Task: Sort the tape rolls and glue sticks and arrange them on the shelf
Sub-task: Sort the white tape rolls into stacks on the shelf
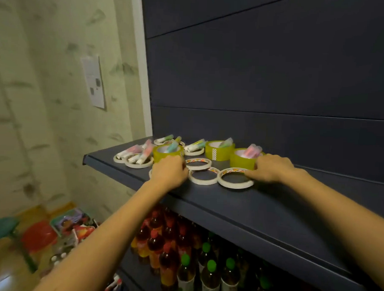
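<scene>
Several thin white tape rolls lie flat on the dark blue shelf (260, 208). Behind them stand three wide yellow tape rolls (218, 154) with pastel glue sticks (250, 151) poking out of them. More glue sticks (132, 151) lie across the white rolls at the left. My left hand (169, 173) is curled down over one thin white roll (151, 172), which shows only at its left edge. My right hand (273, 169) pinches the far rim of another thin white roll (229, 184), its fingers against the right yellow roll (240, 162).
The shelf's front edge runs down to the right, with bare surface right of the rolls. Bottles with red and green caps (183, 254) fill the shelf below. On the floor at left are a red basin (38, 235) and a basket of packets (73, 222).
</scene>
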{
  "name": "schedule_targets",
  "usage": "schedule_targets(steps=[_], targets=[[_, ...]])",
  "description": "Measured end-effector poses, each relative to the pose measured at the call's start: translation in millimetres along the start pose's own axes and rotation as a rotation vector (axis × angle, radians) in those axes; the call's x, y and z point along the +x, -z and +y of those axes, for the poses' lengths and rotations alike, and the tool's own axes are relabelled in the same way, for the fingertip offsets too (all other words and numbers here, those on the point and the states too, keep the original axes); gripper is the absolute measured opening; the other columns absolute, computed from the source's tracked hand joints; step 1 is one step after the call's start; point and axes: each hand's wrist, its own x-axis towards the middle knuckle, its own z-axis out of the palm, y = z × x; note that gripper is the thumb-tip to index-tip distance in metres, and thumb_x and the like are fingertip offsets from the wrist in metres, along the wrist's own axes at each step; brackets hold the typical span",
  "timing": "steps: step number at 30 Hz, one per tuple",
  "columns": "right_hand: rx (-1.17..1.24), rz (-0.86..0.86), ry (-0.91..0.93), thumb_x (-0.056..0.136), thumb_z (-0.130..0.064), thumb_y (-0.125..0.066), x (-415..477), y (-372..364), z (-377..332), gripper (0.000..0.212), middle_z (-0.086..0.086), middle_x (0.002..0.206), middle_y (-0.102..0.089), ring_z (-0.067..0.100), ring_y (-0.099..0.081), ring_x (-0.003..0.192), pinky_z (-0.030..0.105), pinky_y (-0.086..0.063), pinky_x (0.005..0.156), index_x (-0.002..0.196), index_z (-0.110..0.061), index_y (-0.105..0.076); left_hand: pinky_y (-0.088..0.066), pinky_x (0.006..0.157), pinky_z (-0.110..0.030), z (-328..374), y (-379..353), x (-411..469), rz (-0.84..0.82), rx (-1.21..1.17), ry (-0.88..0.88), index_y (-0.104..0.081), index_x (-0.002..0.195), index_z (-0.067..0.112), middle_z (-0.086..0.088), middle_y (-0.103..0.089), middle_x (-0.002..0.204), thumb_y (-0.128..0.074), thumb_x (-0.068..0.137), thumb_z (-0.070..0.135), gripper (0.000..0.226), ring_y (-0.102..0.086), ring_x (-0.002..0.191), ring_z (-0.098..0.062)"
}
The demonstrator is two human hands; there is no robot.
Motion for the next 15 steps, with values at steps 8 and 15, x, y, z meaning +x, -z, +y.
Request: schedule_targets(steps=[8,15], targets=[[-0.04,0.07,-0.162,0.087,-0.062,-0.042,-2,12,8,0.052,0.008,0.108,-0.063,0.028,-0.059,0.099,0.031,-0.036,0.072,0.099,-0.018,-0.066,-0.051,0.077,-0.033,-10,-26,67,-0.169,-0.014,-0.27,-0.069,0.1,0.017,-0.006,-0.068,0.104,-0.06,0.087,0.038,0.026,-0.062,0.098,-0.024],[0.028,0.128,-0.352,0.085,-0.066,-0.041,-26,7,11,0.053,0.002,0.078,-0.057,0.023,-0.053,0.076,0.03,-0.038,0.066,0.074,-0.02,-0.066,-0.045,0.067,-0.031,-16,-25,90,-0.095,-0.06,-0.532,-0.073,0.085,0.019,-0.003,-0.07,0.086,-0.066,0.082,0.039,0.022,-0.063,0.085,-0.021]])
